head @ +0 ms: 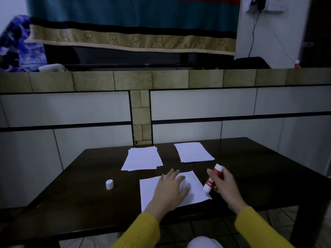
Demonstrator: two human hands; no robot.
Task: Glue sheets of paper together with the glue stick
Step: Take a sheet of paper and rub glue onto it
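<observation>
A white sheet of paper (195, 192) lies on the dark table (77, 203) in front of me. My left hand (170, 188) rests flat on it with fingers spread. My right hand (223, 183) grips a red and white glue stick (213, 178), tilted, its lower white end at the sheet's right edge. The stick's white cap (109, 184) stands apart on the table to the left. Farther back lie a small stack of white sheets (141, 159) and another sheet or stack (193, 152) to its right.
The table's far edge meets a tiled wall (197, 104) with a stone-tile ledge on top. A patterned blanket (132, 38) hangs behind the ledge. My yellow sleeves (143, 231) reach in from the bottom of the view.
</observation>
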